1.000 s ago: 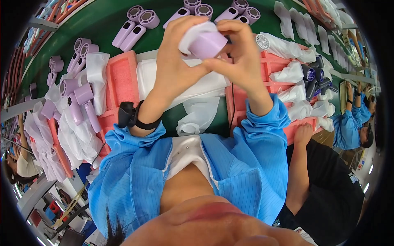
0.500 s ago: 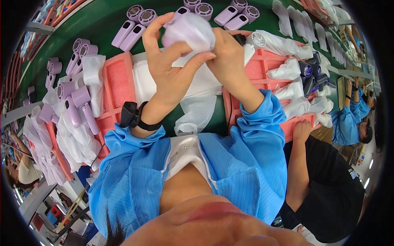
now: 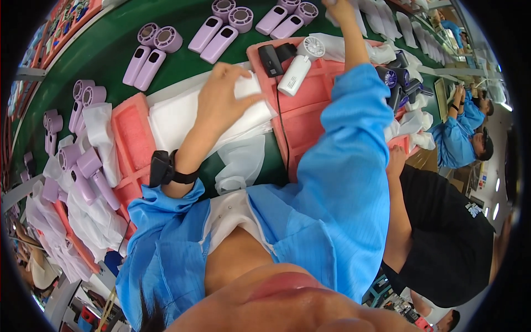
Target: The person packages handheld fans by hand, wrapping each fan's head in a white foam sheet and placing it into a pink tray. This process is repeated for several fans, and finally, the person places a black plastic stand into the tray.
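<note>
Fingers spread and seemingly empty, the left grip (image 3: 220, 102) is over the white packing sheets (image 3: 174, 116): light, limp, probably slippery, best pinched by an edge. Farther off, beside white-wrapped packets (image 3: 377, 19), the right grip (image 3: 339, 10) is blurred; I can't tell its hold.

Centre: sheet stack (image 3: 180, 117) lay between left tray (image 3: 130, 124) and right tray (image 3: 301, 119) — left hand (image 3: 223, 98) over it. Handheld fan (image 3: 295, 76) sat on right tray's far part, device (image 3: 270, 61) just left, cord (image 3: 281, 122) trailing nearward. Behind stack, fan pairs (image 3: 150, 69) stretched along work surface (image 3: 113, 44). Out left, loose fans (image 3: 105, 188) lay on bags (image 3: 99, 227). Past right tray's far edge — right hand (image 3: 340, 9) hung.
</note>
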The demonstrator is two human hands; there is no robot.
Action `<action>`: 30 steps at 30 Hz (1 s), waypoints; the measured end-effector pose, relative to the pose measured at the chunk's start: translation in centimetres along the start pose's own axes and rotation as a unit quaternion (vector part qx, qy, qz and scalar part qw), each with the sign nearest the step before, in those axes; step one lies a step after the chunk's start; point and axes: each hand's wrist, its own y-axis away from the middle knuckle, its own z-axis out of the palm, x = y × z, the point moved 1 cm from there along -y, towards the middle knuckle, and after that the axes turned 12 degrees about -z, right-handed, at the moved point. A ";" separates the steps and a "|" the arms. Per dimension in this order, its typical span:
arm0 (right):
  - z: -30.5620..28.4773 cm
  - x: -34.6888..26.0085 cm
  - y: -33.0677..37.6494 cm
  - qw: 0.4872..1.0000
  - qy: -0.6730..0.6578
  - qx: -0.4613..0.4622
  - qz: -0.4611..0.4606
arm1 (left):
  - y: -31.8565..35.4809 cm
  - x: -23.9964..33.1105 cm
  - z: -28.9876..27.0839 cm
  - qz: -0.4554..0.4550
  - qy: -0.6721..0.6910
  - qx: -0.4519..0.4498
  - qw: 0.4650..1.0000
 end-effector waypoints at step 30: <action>-20.9 -18.5 9.1 0.811 -0.565 -0.038 -0.146 | 0.5 -1.4 -5.4 -0.058 0.205 0.042 0.976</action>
